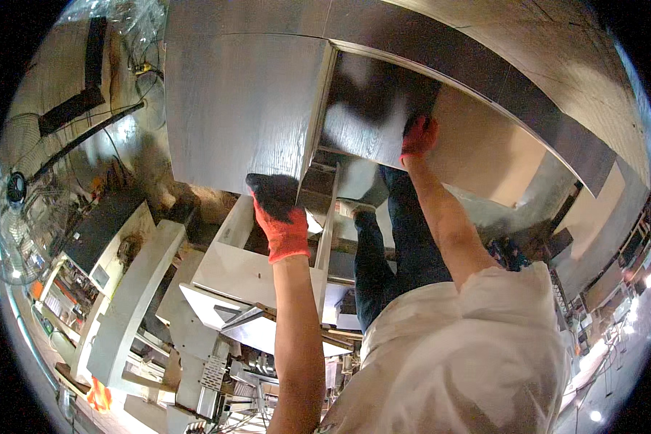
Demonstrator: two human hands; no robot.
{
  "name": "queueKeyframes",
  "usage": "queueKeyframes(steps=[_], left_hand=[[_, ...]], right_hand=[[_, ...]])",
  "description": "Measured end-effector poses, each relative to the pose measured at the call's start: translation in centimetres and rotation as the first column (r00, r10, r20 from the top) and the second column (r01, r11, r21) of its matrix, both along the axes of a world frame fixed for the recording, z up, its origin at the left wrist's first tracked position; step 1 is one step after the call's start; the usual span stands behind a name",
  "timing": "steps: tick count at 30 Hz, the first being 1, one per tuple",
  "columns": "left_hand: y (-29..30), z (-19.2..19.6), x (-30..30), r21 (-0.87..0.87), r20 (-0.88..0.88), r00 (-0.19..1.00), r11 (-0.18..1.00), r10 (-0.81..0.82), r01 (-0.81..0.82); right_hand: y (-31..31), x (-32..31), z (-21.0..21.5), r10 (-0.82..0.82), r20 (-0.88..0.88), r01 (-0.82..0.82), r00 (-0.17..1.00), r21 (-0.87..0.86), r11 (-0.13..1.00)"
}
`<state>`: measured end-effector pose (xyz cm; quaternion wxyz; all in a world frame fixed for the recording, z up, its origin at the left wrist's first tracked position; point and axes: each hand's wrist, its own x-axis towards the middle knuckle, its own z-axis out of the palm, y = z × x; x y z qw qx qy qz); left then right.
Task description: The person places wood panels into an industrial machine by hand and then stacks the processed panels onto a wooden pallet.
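Note:
A long cabinet-like piece with grey wood-grain fronts lies before me, and a pale strip edges its top opening. My left hand (276, 213), in a red glove with black fingers and palm, is closed at the lower right corner of the large grey panel (242, 108). Farther right, my right hand (419, 137) wears a similar red glove. Its fingers are curled at the right edge of a darker, shiny wood-grain panel (365, 105), beside a tan board (488, 148). The fingertips of both hands are partly hidden.
A dark grey rail (477, 69) curves along the far side. White boards and frames (134, 311) stand at the lower left, near a fan (18, 189). Cables hang at the upper left. An orange item (100, 396) lies low on the left. My legs stand close below the panels.

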<state>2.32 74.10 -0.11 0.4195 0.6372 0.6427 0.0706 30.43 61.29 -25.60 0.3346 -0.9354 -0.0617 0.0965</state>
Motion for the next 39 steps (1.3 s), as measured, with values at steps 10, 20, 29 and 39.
queueKeyframes(steps=[10,20,29,39], left_hand=[[-1.4,0.7,-1.1,0.227,0.070,0.971,0.944,0.230,-0.240],[-5.2,23.1,-1.5,0.111,0.570,0.708,0.815,0.417,-0.569],[-35.3,23.1,-22.1,0.669,0.046,0.479,0.329,0.876,-0.667],[-44.0,17.7,-17.2,0.502,-0.098,0.431,0.419,0.897,-0.757]], right_hand=[[0.8,1.4,2.3,0.408,0.029,-0.379,0.913,-0.311,0.871],[2.8,-6.5,18.7,0.729,-0.330,-0.512,0.600,0.542,0.667],[-9.2,-24.0,37.5,0.997,-0.082,-0.690,0.003,0.722,0.061],[-12.0,-29.0,38.9,0.927,-0.347,-0.661,0.146,0.663,0.352]])
